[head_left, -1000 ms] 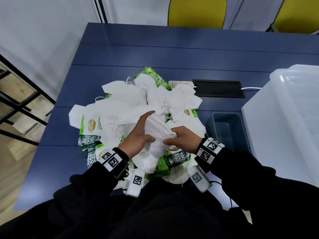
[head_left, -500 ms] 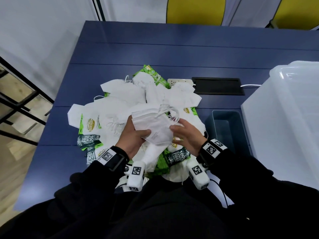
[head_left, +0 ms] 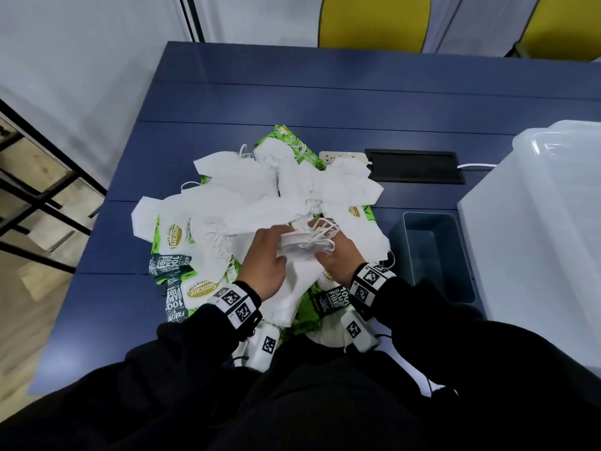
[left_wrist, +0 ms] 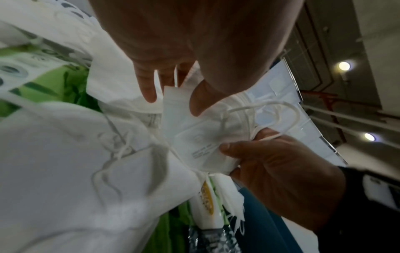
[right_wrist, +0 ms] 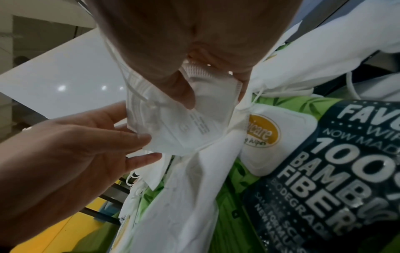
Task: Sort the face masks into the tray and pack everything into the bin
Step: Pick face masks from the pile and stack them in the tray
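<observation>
A heap of white folded face masks [head_left: 240,203] lies on green wipe packs [head_left: 169,237] in the middle of the blue table. My left hand [head_left: 283,244] and right hand [head_left: 325,247] hold a small stack of masks [head_left: 300,244] between them just above the heap, ear loops sticking up. The left wrist view has my left thumb and fingers pinching the stack [left_wrist: 194,135] from above, with the right hand [left_wrist: 270,164] gripping its other end. Seen from the right wrist, my right thumb presses on the stack [right_wrist: 190,123] and the left hand [right_wrist: 75,145] holds its edge.
A blue-grey tray [head_left: 426,216] with nothing visible in it stands right of the heap. A large translucent white bin [head_left: 536,239] fills the right side. A black cable hatch [head_left: 414,166] and a white power strip [head_left: 343,155] lie behind the heap. Yellow chairs stand beyond the table.
The mask stack, held flat and face-up half a second ago, is now turned more edge-on and squeezed between both hands. The right hand's fingers have closed onto it.
</observation>
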Demonstrator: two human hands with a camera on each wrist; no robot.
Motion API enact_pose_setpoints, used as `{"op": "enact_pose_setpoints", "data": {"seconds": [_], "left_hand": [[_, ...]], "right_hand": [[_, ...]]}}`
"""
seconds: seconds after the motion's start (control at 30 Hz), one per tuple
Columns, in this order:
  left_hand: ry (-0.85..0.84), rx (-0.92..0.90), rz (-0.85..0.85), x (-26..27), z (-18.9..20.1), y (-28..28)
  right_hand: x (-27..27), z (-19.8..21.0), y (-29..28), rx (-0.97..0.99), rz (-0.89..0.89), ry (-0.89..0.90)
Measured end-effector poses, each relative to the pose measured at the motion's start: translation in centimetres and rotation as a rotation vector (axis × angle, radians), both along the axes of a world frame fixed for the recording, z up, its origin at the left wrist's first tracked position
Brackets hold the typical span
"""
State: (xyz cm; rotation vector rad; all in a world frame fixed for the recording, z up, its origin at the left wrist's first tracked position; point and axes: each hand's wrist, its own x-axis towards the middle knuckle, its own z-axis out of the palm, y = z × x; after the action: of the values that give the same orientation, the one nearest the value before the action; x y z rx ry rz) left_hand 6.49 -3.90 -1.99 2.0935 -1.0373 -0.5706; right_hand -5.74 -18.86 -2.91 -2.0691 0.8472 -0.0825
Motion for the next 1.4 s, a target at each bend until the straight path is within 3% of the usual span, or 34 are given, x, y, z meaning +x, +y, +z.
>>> {"op": "enact_pose_setpoints", "data": {"seconds": [0.2,0.37,0.67,0.83,0.9,0.97,1.07,1.17,1.27,1.4], "left_hand": [[-0.268,0.190,-0.066,-0.1,-0.8,0.2],[-0.331,0.153,-0.106,0.0,-0.4,-0.2],[-0.456,0.400,-0.135,0.6,1.0,0.1],[-0.277,0.413,-0.137,0.8,1.2,0.2],[-0.279,0.405,-0.124,1.2,1.5,0.2],[-0.170,0.334,-0.096,1.5,2.1,0.5],[0.244,0.124,0.041,1.7,3.6,0.8],[0.650,-0.033,0.170,1.3,4.6,0.7],[0.834,-0.058,0.209,0.6,4.6,0.3],[0.952,-0.038,0.157,-1.1,4.7,0.0]], "right_hand": [[-0.4,-0.5,0.2,0.077,-0.008,-0.110],[-0.4,-0.2,0.8,0.138,0.005,-0.153],[-0.3,-0.7,0.7,0.114,0.070,-0.073],[-0.4,-1.1,0.6,0.073,0.112,-0.014],[-0.4,-0.8,0.4,0.068,0.079,-0.024],[-0.7,0.0,0.0,0.109,-0.008,-0.098],[-1.1,2.4,-0.7,0.451,-0.241,-0.327],[-1.1,4.8,-1.2,0.857,-0.442,-0.422],[-0.7,5.3,-1.2,1.116,-0.552,-0.437],[0.0,5.1,0.0,1.226,-0.547,-0.559]]}}
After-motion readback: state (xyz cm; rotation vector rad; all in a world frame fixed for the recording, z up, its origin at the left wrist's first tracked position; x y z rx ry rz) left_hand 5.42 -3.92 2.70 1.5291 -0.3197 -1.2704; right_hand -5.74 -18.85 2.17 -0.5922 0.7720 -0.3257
